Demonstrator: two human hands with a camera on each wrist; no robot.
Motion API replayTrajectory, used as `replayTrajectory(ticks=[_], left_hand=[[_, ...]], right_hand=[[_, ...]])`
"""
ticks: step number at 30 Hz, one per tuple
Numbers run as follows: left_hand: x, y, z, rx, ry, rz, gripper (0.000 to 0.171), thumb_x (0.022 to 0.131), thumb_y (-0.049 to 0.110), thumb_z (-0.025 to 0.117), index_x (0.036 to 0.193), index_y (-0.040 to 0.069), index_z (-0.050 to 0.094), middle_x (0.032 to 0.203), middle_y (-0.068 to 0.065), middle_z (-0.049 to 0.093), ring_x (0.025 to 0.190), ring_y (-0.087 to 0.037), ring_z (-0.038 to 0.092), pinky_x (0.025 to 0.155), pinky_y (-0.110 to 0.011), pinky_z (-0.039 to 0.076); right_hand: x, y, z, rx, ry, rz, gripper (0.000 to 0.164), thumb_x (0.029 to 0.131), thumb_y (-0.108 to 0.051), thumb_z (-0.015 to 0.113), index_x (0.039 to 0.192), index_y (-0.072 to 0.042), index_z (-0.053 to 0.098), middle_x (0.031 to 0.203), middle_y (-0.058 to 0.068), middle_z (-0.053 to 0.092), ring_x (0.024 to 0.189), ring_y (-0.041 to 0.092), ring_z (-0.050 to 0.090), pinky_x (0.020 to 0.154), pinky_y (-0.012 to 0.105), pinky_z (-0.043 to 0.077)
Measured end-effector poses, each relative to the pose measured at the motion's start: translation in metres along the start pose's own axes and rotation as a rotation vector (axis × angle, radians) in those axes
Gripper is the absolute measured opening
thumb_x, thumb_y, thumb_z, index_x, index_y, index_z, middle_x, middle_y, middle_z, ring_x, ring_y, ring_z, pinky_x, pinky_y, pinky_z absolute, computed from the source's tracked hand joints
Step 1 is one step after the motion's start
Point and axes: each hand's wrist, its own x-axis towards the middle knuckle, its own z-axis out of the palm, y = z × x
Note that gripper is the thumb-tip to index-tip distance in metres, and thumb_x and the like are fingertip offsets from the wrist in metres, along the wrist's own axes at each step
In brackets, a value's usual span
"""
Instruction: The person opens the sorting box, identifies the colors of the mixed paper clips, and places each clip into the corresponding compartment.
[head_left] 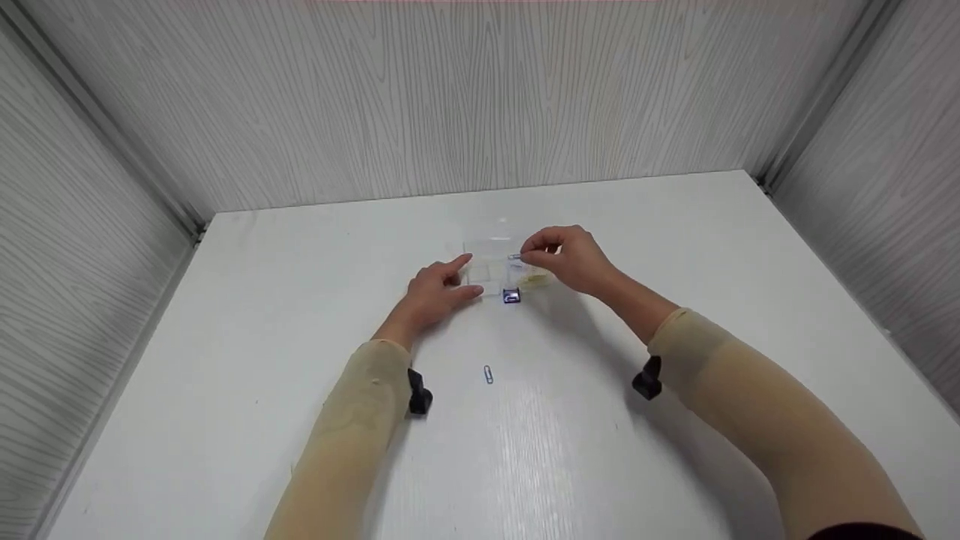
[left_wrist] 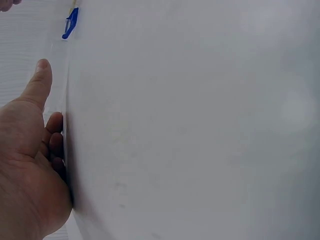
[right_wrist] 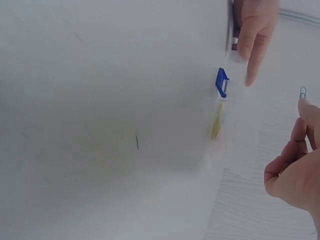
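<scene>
A clear plastic compartment box (head_left: 491, 288) lies on the white table, its see-through edges hard to make out. My left hand (head_left: 435, 291) rests at its left side, thumb and forefinger straight and spread against it. Above the box, my right hand (head_left: 574, 259) pinches a small paper clip (right_wrist: 303, 92) between thumb and forefinger. Yellow pieces, thin and bunched (right_wrist: 217, 122), lie in a right-hand compartment. A blue catch (head_left: 511, 295) sits at the box's front edge. Nearer to me, another paper clip (head_left: 488, 374) lies loose on the table.
The white table (head_left: 300, 315) is enclosed by wood-grain panels at the back (head_left: 480, 97) and both sides. Black wrist mounts (head_left: 420, 394) hang from the beige sleeves (head_left: 352, 420).
</scene>
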Motion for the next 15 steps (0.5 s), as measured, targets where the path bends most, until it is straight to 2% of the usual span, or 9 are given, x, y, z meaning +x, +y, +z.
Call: replayTrajectory(ticks=[8,15], left_hand=[[-0.001,0.003,-0.001,0.006,0.003,-0.018,0.072,0.1,0.051,0.071,0.165,0.038,0.041,0.125,-0.004,0.053,0.119,-0.024,0.044,0.109,-0.045,0.036],[-0.002,0.0,0.001,-0.012,0.012,-0.003,0.072,0.1,0.048,0.073,0.164,0.035,0.042,0.123,-0.004,0.053,0.116,-0.024,0.045,0.107,-0.044,0.036]], right_hand=[[0.017,0.006,0.0,-0.004,0.05,0.047,0.012,0.103,-0.018,0.073,0.11,-0.009,0.079,0.104,0.005,0.069,0.094,0.022,0.054,0.076,0.029,0.046],[0.024,0.02,0.008,-0.046,0.078,0.088,0.013,0.103,-0.017,0.072,0.109,-0.008,0.079,0.102,0.005,0.068,0.093,0.021,0.053,0.077,0.032,0.044]])
